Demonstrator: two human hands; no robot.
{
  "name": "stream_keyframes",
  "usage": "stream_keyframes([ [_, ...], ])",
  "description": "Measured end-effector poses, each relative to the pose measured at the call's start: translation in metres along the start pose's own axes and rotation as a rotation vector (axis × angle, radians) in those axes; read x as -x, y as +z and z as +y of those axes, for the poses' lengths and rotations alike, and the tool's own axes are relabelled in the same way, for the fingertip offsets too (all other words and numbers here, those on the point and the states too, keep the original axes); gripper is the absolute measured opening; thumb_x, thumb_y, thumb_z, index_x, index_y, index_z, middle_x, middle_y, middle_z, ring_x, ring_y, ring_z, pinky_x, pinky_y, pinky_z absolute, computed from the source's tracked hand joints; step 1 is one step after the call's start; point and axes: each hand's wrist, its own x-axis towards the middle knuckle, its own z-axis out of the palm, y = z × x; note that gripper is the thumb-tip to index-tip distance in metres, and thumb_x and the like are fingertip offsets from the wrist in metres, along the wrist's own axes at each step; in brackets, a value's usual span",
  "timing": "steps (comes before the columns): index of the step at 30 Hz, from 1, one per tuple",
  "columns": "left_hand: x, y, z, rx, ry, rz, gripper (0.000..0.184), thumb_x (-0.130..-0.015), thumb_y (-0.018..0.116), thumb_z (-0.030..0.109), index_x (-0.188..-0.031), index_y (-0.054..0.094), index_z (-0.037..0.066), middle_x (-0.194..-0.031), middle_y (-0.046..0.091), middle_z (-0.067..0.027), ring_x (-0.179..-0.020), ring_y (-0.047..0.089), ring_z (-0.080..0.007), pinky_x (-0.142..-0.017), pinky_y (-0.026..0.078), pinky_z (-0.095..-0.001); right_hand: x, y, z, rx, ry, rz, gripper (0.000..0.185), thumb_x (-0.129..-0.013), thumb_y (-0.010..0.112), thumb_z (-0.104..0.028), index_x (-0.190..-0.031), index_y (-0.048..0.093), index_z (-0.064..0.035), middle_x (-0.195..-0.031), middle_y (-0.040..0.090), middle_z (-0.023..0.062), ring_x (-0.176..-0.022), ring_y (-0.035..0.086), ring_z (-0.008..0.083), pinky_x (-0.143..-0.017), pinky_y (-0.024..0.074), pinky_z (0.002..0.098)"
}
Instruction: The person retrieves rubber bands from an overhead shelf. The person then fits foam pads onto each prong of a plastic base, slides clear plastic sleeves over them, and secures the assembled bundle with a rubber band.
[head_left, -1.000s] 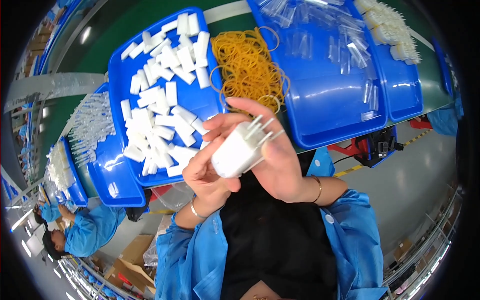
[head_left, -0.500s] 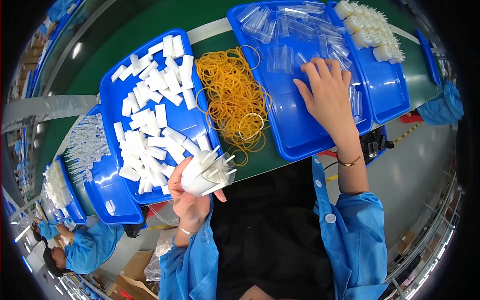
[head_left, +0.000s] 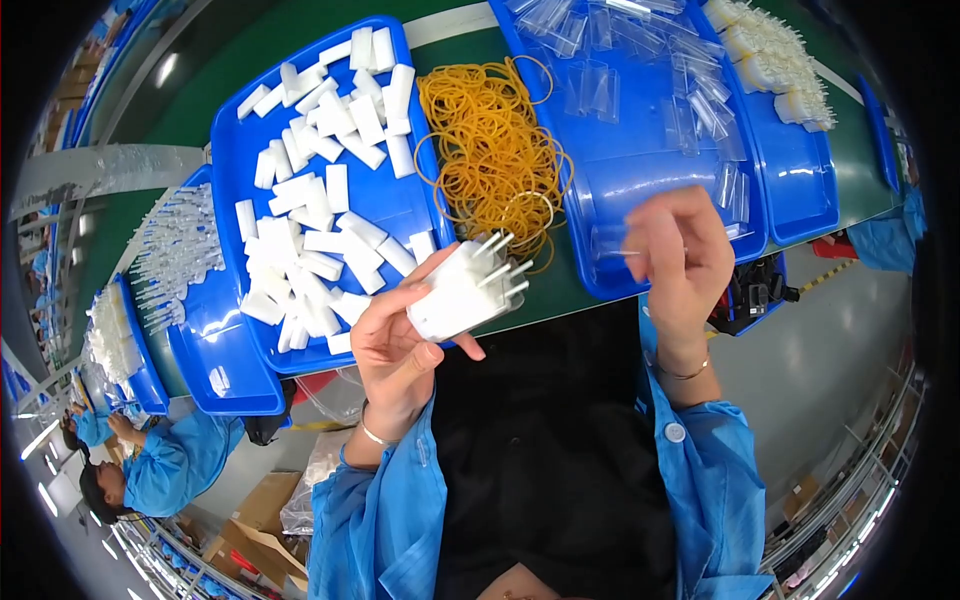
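Note:
My left hand (head_left: pixel 395 345) is closed around a bundle of white blocks (head_left: pixel 458 295), with thin white rods sticking out at its upper right end. Clear plastic seems to wrap part of the bundle. My right hand (head_left: pixel 685 255) is raised over the near edge of a blue tray, thumb and fingers pinched on a clear plastic sleeve (head_left: pixel 608 241) that points left. The fingers are slightly blurred. More clear plastic sleeves (head_left: pixel 700 110) lie in that blue tray (head_left: pixel 625 165). Beneath and left of my left hand, white blocks (head_left: pixel 310 250) fill another blue tray (head_left: pixel 390 215).
Between the two trays sits a pile of yellow rubber bands (head_left: pixel 490 140) on the green table (head_left: pixel 445 50). Assembled white bundles (head_left: pixel 775 60) are at the far right, beside a blue tray (head_left: pixel 800 180). Thin white-tipped rods (head_left: pixel 180 255) lie at left. Co-workers in blue (head_left: pixel 185 465) sit at lower left.
My right hand has drawn back from the sleeves toward me, now with a clear sleeve in its fingers. My left hand has moved right and up with the bundle, tilting it.

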Motion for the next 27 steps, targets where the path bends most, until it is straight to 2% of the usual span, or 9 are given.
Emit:
stream_keyframes([
  [1, 0.0, 0.001, 0.001, 0.006, 0.006, -0.009, 0.045, -0.08, 0.065, 0.016, -0.119, 0.05, 0.002, -0.131, 0.041, -0.0264, -0.092, 0.06, -0.0403, -0.052, 0.056, -0.0369, 0.003, 0.007, 0.005, -0.087, -0.076, 0.053, 0.016, -0.086, 0.061, -0.014, -0.084, 0.054, 0.0008, -0.065, 0.055, 0.0011, -0.053, 0.047, 0.0024, -0.048, 0.0348, 0.0159],
  [4, 0.001, -0.001, 0.001, -0.047, 0.033, -0.024, 0.04, -0.082, 0.063, 0.016, -0.118, 0.051, 0.003, -0.13, 0.041, -0.0275, -0.096, 0.059, -0.0397, -0.055, 0.057, -0.0385, 0.008, 0.009, 0.021, -0.152, -0.235, -0.094, 0.022, -0.085, 0.064, -0.018, -0.087, 0.055, 0.0012, -0.068, 0.056, 0.0008, -0.055, 0.047, 0.0019, -0.049, 0.0346, 0.0159],
  [5, 0.0, 0.001, 0.003, 0.046, 0.036, -0.032, 0.03, -0.082, 0.062, 0.007, -0.11, 0.055, -0.001, -0.129, 0.039, -0.0335, -0.101, 0.058, -0.0364, -0.065, 0.058, -0.0394, 0.007, 0.011, 0.02, -0.136, -0.235, -0.106, 0.021, -0.087, 0.062, -0.017, -0.09, 0.055, 0.0015, -0.072, 0.056, 0.0013, -0.059, 0.048, 0.0017, -0.051, 0.0346, 0.0155],
  [8, 0.002, 0.001, 0.001, -0.012, 0.093, -0.035, 0.031, -0.081, 0.064, 0.005, -0.109, 0.056, -0.001, -0.128, 0.04, -0.0332, -0.101, 0.058, -0.0372, -0.067, 0.058, -0.0399, 0.003, 0.023, -0.001, -0.229, -0.04, -0.12, 0.017, -0.09, 0.056, -0.013, -0.098, 0.055, 0.0021, -0.081, 0.057, 0.0027, -0.067, 0.049, 0.0018, -0.057, 0.0354, 0.0146],
  [9, 0.001, 0.001, 0.001, -0.03, 0.11, -0.037, 0.031, -0.08, 0.065, 0.004, -0.109, 0.056, -0.001, -0.127, 0.04, -0.0331, -0.101, 0.058, -0.0373, -0.068, 0.058, -0.0401, 0.003, 0.022, -0.003, -0.29, -0.005, -0.194, 0.015, -0.092, 0.05, -0.009, -0.102, 0.054, 0.0019, -0.087, 0.057, 0.0043, -0.073, 0.051, 0.0034, -0.063, 0.0386, 0.0159],
  [16, 0.001, -0.002, 0.002, -0.128, 0.171, -0.074, 0.029, -0.078, 0.067, 0.004, -0.105, 0.057, -0.002, -0.127, 0.04, -0.0331, -0.103, 0.057, -0.0374, -0.072, 0.058, -0.0416, 0.009, 0.036, -0.005, -0.098, -0.032, -0.287, 0.016, -0.092, 0.051, -0.009, -0.103, 0.055, 0.0017, -0.093, 0.058, 0.0064, -0.08, 0.054, 0.0076, -0.07, 0.0441, 0.0209],
  [20, 0.003, -0.002, 0.0, -0.101, 0.166, -0.01, 0.029, -0.079, 0.066, 0.005, -0.105, 0.057, -0.003, -0.127, 0.04, -0.0334, -0.104, 0.056, -0.0376, -0.073, 0.057, -0.0423, 0.008, 0.038, 0.0, 0.009, -0.099, -0.29, 0.012, -0.088, 0.056, -0.007, -0.097, 0.059, 0.0002, -0.084, 0.058, 0.0049, -0.065, 0.048, 0.005, -0.054, 0.0379, 0.0204],
  [23, 0.002, 0.0, 0.002, -0.095, 0.163, 0.022, 0.028, -0.079, 0.066, 0.005, -0.105, 0.057, -0.003, -0.127, 0.039, -0.0336, -0.104, 0.056, -0.0379, -0.073, 0.058, -0.0431, 0.004, 0.037, -0.003, 0.105, -0.176, -0.302, 0.011, -0.084, 0.059, -0.005, -0.094, 0.06, -0.0003, -0.075, 0.058, 0.0054, -0.057, 0.046, 0.0076, -0.048, 0.034, 0.0223],
  [27, 0.004, -0.004, -0.001, -0.111, 0.177, 0.056, 0.029, -0.08, 0.066, 0.008, -0.105, 0.057, -0.003, -0.127, 0.04, -0.0344, -0.108, 0.053, -0.0376, -0.083, 0.052, -0.0432, -0.001, 0.042, -0.005, 0.192, -0.349, -0.294, 0.01, -0.082, 0.06, -0.003, -0.092, 0.059, 0.0, -0.068, 0.056, 0.0075, -0.053, 0.047, 0.0132, -0.047, 0.035, 0.0239],
])
